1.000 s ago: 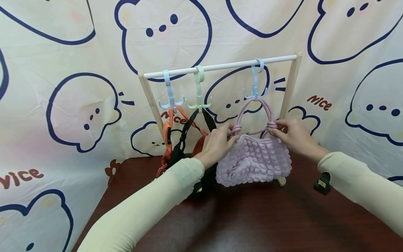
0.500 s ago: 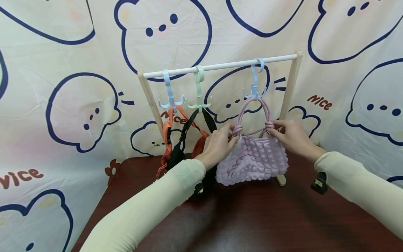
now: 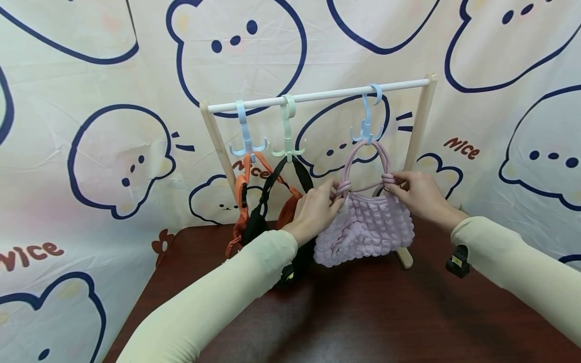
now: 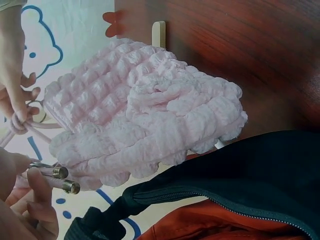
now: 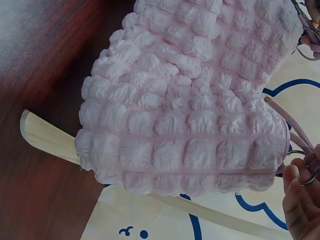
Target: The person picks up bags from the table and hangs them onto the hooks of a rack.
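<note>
A puffy pink handbag [image 3: 365, 229] hangs by its cord handles [image 3: 383, 154] from the right blue hook [image 3: 366, 128]. My left hand [image 3: 316, 210] pinches the knotted base of the handle on the left. On the other side, my right hand [image 3: 419, 196] pinches the right knot between thumb and fingers. In the left wrist view, metal-tipped cord ends [image 4: 67, 180] poke out beside the left fingers. The right wrist view has the quilted bag [image 5: 190, 115] filling its middle, with the right hand [image 5: 302, 195] at the handle's base.
A white rail [image 3: 327, 95] on wooden posts [image 3: 419, 121] carries the hooks. An orange bag [image 3: 242, 217] hangs from another blue hook [image 3: 245, 133], and a black bag [image 3: 256, 222] from a green hook [image 3: 287, 128], close to my left forearm. Below is a dark brown table [image 3: 363, 312].
My right hand has shifted slightly left with the right knot, bringing the bag's right side inward. The left hand has barely moved and keeps its grip.
</note>
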Tool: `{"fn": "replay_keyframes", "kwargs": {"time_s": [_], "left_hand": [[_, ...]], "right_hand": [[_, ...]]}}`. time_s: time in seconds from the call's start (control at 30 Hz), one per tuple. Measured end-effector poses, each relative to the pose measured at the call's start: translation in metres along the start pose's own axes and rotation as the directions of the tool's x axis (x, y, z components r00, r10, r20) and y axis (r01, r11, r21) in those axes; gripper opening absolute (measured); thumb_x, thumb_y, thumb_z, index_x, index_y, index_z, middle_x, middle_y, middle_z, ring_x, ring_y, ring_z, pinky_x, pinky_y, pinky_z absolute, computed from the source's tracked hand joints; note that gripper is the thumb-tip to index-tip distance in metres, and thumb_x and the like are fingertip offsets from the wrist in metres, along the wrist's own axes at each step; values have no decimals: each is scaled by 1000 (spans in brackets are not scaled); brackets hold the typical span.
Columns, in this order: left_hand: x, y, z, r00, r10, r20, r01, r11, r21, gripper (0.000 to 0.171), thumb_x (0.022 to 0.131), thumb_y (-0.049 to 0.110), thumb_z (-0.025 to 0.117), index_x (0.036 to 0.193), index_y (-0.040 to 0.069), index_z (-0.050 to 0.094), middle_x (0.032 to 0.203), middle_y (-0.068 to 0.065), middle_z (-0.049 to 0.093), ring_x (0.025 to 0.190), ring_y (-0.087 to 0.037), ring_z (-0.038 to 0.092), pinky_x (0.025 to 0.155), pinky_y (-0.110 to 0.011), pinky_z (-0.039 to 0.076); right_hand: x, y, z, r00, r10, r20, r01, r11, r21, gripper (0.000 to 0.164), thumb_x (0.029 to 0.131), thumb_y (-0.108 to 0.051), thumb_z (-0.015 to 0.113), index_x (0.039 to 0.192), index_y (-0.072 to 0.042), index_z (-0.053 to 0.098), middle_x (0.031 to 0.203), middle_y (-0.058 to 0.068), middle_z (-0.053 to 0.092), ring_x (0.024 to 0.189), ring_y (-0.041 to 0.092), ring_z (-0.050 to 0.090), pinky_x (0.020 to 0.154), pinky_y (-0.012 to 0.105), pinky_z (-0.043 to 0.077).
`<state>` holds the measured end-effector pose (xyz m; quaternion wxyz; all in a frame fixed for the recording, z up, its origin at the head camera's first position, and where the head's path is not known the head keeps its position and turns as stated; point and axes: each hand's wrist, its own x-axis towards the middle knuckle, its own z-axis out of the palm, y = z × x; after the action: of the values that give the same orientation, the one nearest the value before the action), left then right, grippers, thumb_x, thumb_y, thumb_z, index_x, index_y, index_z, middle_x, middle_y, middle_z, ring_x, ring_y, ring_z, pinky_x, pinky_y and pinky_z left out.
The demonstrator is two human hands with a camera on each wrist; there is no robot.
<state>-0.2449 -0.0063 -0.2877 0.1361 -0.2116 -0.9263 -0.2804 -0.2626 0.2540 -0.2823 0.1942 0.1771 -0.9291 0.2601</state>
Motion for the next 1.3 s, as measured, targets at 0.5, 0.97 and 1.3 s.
{"fn": "replay_keyframes", "kwargs": {"time_s": [0.5, 0.97, 1.3], "left_hand": [[0, 0, -2, 1000, -1, -4, 1, 1000, -15, 25, 103, 27, 56, 126, 17, 61, 109, -2, 76, 67, -11, 61, 51, -21, 41], [-2, -5, -1, 1000, -7, 1, 7, 999, -35, 31, 104, 26, 55, 132, 16, 61, 100, -2, 73, 60, -11, 54, 47, -22, 36], [-3, -7, -2, 1000, -20, 5, 20, 1000, -18, 32, 103, 26, 55, 133, 17, 62, 79, 1, 62, 54, -10, 47, 45, -22, 32]], "right_hand": [[3, 0, -3, 1000, 9, 20, -9, 1000, 20, 35, 100, -18, 63, 126, 5, 67, 109, 26, 73, 90, 34, 72, 64, 26, 51], [5, -2, -1, 999, 28, 19, -28, 1000, -7, 40, 101, -22, 62, 130, 6, 64, 104, 25, 73, 87, 32, 67, 63, 30, 47], [4, -1, 1, 999, 52, 14, -52, 999, -3, 46, 100, -23, 62, 136, 5, 59, 114, 29, 71, 95, 38, 70, 64, 34, 50]]}}
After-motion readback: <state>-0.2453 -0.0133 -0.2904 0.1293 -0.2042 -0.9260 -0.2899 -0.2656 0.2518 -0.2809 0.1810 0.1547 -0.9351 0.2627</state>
